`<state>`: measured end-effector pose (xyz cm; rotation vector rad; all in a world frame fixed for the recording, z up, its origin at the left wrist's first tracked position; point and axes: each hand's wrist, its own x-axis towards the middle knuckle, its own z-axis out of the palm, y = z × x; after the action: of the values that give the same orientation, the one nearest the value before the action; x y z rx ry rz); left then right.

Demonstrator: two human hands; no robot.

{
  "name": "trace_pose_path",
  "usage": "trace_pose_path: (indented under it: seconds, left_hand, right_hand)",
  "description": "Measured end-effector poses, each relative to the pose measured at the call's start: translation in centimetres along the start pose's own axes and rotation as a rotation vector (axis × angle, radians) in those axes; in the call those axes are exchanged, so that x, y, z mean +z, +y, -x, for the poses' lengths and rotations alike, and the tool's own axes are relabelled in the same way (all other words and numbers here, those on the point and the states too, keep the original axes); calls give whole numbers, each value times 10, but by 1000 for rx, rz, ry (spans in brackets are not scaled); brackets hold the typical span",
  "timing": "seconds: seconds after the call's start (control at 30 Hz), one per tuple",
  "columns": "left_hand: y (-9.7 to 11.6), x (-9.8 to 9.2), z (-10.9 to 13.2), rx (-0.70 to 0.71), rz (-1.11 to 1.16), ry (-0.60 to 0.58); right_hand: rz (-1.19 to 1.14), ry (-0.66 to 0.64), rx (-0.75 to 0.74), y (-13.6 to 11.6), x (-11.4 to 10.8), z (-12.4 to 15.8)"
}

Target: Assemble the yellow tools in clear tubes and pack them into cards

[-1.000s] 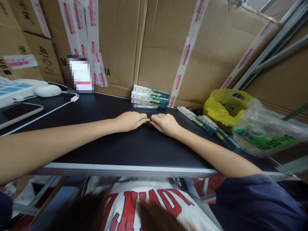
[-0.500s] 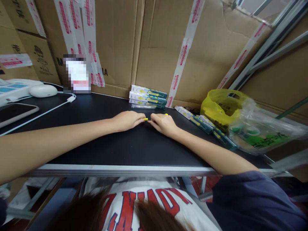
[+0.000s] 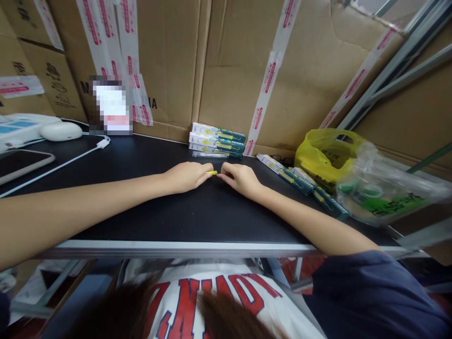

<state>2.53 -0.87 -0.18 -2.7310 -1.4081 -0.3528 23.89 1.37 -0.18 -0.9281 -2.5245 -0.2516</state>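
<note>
This looks like a working corner of a storeroom or small workshop; so little of the room shows that the exact kind is uncertain. Large brown cartons (image 3: 165, 61) sealed with red-printed tape (image 3: 270, 75) wall in the back of a black, metal-edged counter (image 3: 197, 216). A bare metal frame (image 3: 413, 73) slants up at the right, while small printed boxes (image 3: 216, 141) sit stacked against the cardboard, suggesting stock being handled.

Illumination is moderate and diffuse. Specular glare appears on the clear plastic bag (image 3: 399, 188), right of frame. Wide-angle distortion stretches the lateral edges. Pixelation obscures the screen (image 3: 112, 106), upper left. Hair (image 3: 229, 318), lower edge, is dark and blurred. At centre, the yellow item (image 3: 212, 173) lacks fine detail.
</note>
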Motion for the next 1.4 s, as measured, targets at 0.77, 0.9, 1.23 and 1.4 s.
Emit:
trace_pose_path:
  seconds: [0.77, 0.9, 1.23, 1.4]
  left_hand:
    - [-5, -1, -1, -1, 148, -25]
    - [-3, -2, 0, 12, 148, -14]
    - [-6, 3, -3, 59, 246, 42]
    - [-6, 3, -3, 41, 298, 40]
  right_hand:
    - [-110, -66, 55, 6, -8, -5]
    - [128, -51, -125, 9, -11, -4]
    - [429, -19, -194, -2, -6, 0]
    - [431, -22, -152, -4, -7, 1]
